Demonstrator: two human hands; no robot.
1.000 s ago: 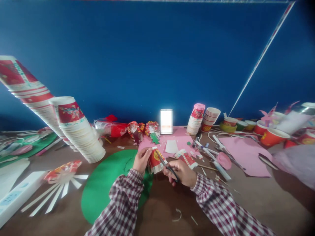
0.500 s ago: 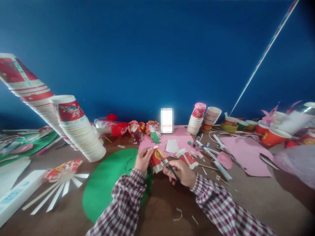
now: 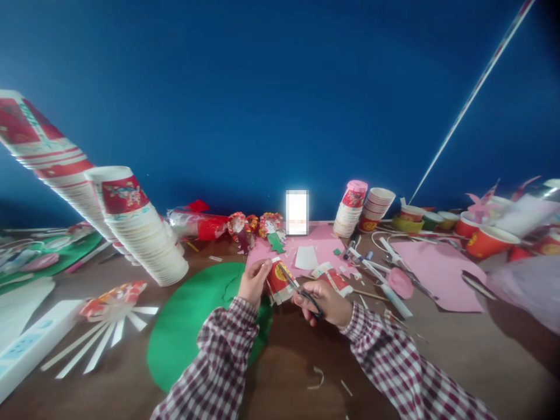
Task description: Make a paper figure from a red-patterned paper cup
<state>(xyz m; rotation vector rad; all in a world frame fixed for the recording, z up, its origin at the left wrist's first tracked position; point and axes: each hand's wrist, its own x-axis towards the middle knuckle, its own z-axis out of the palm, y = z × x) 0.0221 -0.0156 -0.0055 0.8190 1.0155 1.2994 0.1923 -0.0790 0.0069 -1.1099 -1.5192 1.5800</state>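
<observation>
L hand pinching red cup piece, R hand gripping scissors, blades over it. Piece is btwn hands, nr green paper. Risk: piece flexes, cut strays; L fingers close, cd get nicked.

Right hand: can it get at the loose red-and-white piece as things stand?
Reach, likely yes; pick up, probably not: the loose red-and-white piece lies just beyond the right hand, but scissors occupy the grip.
</observation>
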